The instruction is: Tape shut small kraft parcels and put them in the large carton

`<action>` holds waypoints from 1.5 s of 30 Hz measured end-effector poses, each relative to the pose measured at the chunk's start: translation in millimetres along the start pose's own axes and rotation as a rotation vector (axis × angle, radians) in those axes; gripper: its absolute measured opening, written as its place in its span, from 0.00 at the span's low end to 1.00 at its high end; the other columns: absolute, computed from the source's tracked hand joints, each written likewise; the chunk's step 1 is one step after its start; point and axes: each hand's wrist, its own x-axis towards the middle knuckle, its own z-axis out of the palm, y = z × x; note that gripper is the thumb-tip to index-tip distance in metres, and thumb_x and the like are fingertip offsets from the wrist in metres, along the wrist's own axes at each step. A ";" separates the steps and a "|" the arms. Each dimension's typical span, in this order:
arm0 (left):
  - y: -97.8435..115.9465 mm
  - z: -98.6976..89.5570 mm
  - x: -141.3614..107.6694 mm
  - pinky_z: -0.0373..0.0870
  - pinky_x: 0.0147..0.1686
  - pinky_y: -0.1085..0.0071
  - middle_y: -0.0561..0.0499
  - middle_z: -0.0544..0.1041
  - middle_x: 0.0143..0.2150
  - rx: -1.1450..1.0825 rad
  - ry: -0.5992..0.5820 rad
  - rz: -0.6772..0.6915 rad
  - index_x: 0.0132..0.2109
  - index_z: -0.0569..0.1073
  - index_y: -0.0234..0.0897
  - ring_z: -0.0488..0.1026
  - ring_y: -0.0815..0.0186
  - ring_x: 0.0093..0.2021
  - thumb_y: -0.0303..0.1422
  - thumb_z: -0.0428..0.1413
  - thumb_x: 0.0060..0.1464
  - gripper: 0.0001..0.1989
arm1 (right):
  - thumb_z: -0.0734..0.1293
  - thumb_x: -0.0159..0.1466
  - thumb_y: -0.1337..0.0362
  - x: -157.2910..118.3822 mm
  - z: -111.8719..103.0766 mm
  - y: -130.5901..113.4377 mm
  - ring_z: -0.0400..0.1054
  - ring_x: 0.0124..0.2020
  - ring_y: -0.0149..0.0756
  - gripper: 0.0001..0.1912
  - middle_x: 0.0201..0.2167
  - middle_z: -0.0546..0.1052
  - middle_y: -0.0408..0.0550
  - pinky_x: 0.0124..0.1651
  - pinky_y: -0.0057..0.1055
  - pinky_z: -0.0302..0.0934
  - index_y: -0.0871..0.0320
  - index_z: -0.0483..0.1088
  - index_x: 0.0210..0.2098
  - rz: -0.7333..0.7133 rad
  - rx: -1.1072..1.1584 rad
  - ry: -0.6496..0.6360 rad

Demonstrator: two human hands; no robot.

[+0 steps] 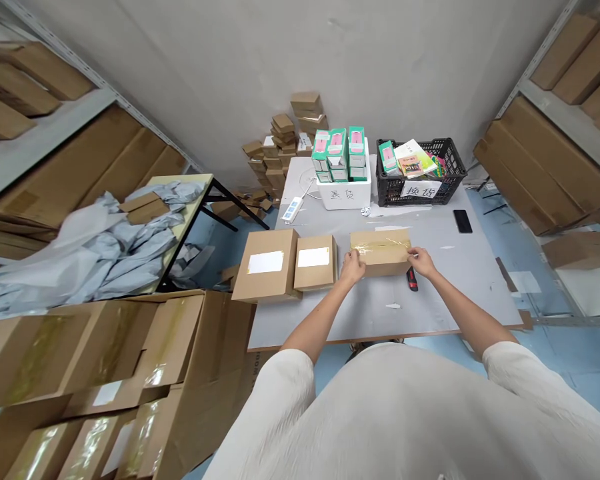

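A closed cardboard box (pixel 383 263) with clear tape along its top lies on the grey table (pixel 325 320). At its left end my left hand (pixel 353 267) grips the edge with bent fingers. My right hand (pixel 422 261) pinches the opposite end near the tape. A red and black box cutter (pixel 412 279) rests on the table just below my right hand. To the left stand two more cardboard boxes, a small box (pixel 316 275) and a larger box (pixel 275 283), each with a blank-looking white label on top.
Behind are a white bin (pixel 344 196) of green boxes, a black crate (pixel 420 193) with booklets, a power strip (pixel 293 209) and a phone (pixel 463 221). Left are a side table (pixel 200 193) heaped with grey bags and a large carton (pixel 220 353) of taped boxes. Loaded shelves flank both sides.
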 end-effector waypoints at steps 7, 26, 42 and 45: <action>8.5 8.3 -11.0 0.56 0.74 0.38 0.30 0.59 0.77 0.190 0.091 0.186 0.64 0.69 0.38 0.53 0.40 0.80 0.28 0.57 0.62 0.24 | 0.68 0.57 0.58 0.4 -5.3 16.4 0.76 0.42 0.42 0.12 0.47 0.82 0.49 0.56 0.44 0.70 0.53 0.75 0.39 0.047 0.131 -0.009; 0.6 40.8 -28.6 0.37 0.79 0.36 0.39 0.37 0.86 0.543 -0.189 0.357 0.84 0.43 0.45 0.33 0.43 0.85 0.27 0.54 0.64 0.48 | 0.73 0.65 0.51 -27.5 36.2 90.5 0.73 0.61 0.56 0.25 0.60 0.73 0.63 0.57 0.45 0.69 0.56 0.67 0.55 0.416 -0.610 -0.277; 2.8 14.4 9.4 0.38 0.80 0.38 0.39 0.37 0.86 0.539 -0.239 0.280 0.84 0.46 0.42 0.34 0.43 0.85 0.33 0.55 0.67 0.44 | 0.75 0.65 0.53 -30.0 46.7 99.6 0.74 0.59 0.55 0.27 0.58 0.74 0.61 0.56 0.43 0.68 0.55 0.65 0.57 0.357 -0.623 -0.286; 1.3 14.7 10.2 0.38 0.80 0.38 0.40 0.36 0.86 0.528 -0.240 0.283 0.84 0.46 0.43 0.33 0.43 0.85 0.34 0.55 0.67 0.45 | 0.75 0.64 0.60 -32.6 45.1 99.3 0.76 0.55 0.53 0.26 0.55 0.76 0.60 0.52 0.41 0.69 0.56 0.65 0.58 0.348 -0.599 -0.277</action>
